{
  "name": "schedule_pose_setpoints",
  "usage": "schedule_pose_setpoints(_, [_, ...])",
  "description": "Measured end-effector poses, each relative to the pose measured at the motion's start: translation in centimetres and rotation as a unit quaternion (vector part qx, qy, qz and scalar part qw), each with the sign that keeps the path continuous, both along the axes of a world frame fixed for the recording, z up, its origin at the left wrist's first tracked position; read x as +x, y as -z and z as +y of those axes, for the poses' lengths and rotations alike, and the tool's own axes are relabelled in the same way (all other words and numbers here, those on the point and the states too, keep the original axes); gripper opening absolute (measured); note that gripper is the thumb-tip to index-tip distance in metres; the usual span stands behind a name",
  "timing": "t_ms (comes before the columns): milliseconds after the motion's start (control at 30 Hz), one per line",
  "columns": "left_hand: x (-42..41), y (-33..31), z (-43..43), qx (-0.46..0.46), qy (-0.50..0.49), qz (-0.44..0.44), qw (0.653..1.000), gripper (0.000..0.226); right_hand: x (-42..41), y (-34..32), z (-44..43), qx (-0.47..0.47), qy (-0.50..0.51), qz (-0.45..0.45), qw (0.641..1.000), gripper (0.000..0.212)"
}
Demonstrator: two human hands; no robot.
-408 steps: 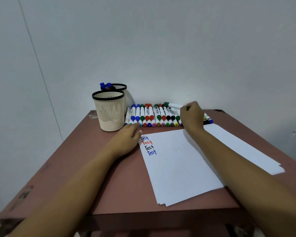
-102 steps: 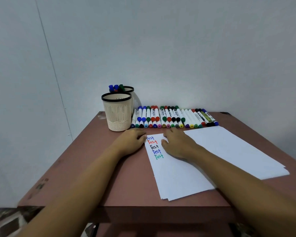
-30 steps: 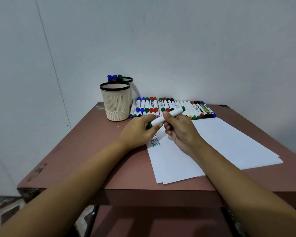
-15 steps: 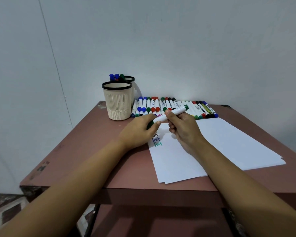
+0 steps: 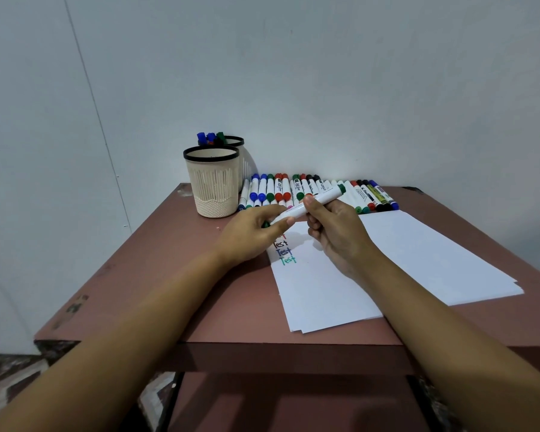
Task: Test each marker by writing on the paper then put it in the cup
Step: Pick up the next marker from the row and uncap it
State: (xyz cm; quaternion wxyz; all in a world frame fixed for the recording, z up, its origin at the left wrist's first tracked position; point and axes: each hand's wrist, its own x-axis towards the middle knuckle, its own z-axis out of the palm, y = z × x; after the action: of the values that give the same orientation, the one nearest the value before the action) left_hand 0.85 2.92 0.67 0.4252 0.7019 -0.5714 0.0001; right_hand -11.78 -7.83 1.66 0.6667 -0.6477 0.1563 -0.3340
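Observation:
A white marker with green ends (image 5: 320, 201) is held above the paper (image 5: 371, 269) by both hands. My right hand (image 5: 337, 232) grips its barrel near the middle. My left hand (image 5: 256, 232) pinches its green cap end, which is mostly hidden by the fingers. The paper carries several coloured "Test" words (image 5: 286, 252) at its top left corner. A row of markers (image 5: 309, 191) lies along the back of the table. Two beige cups stand at the back left: the front cup (image 5: 212, 182), and a rear cup (image 5: 236, 143) holding markers with blue and green caps.
The brown table (image 5: 169, 275) stands in a corner between white walls. Its front edge is near me, and its left part beside the paper is bare. The paper stack fans out toward the table's right edge.
Both hands and the marker sit almost where they were half a second ago. A second ago the marker was slightly lower and more of its green cap showed beside my left fingers.

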Motion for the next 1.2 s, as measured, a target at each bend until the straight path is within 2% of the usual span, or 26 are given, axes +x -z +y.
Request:
schedule_pose_setpoints(167, [-0.1,-0.2,0.0,-0.008,-0.042,0.035,0.998,0.049,-0.1,-0.4,0.6,0.051,0.033,-0.015,0.998,0.018])
schedule_pose_setpoints(233, [-0.1,-0.4,0.0,-0.027,-0.076,0.058,0.995,0.038,-0.3,-0.7,0.7,0.111,0.044,-0.041,0.992,0.015])
schedule_pose_setpoints(333, [0.4,-0.5,0.0,-0.056,-0.113,0.111,0.986,0.017,-0.7,-0.9,0.8,0.23,-0.001,-0.084,0.97,0.012])
schedule_pose_setpoints(400, [1.1,-0.4,-0.2,-0.069,-0.118,0.174,0.975,0.018,-0.9,-0.9,1.0,0.247,-0.034,-0.076,0.965,0.01])
schedule_pose_setpoints(500, [1.6,-0.3,-0.3,-0.037,-0.123,0.204,0.97,0.033,-0.8,-0.6,1.3,0.182,-0.041,-0.036,0.982,0.011])
schedule_pose_setpoints(633, [1.5,-0.3,0.0,0.042,-0.124,0.096,0.987,0.04,-0.7,0.3,1.9,0.015,-0.01,0.036,0.999,0.024])
schedule_pose_setpoints(700, [1.6,-0.2,0.2,0.052,-0.125,0.073,0.988,0.04,-0.6,0.6,2.3,-0.049,0.002,0.059,0.997,0.029])
schedule_pose_setpoints(833, [1.8,-0.2,0.4,0.057,-0.119,0.072,0.989,0.041,-0.6,0.7,2.6,-0.069,0.022,0.088,0.993,0.034])
schedule_pose_setpoints(1200, [2.2,0.1,0.2,0.064,-0.134,0.084,0.985,0.038,-0.6,0.8,3.1,-0.114,0.016,0.146,0.983,0.024])
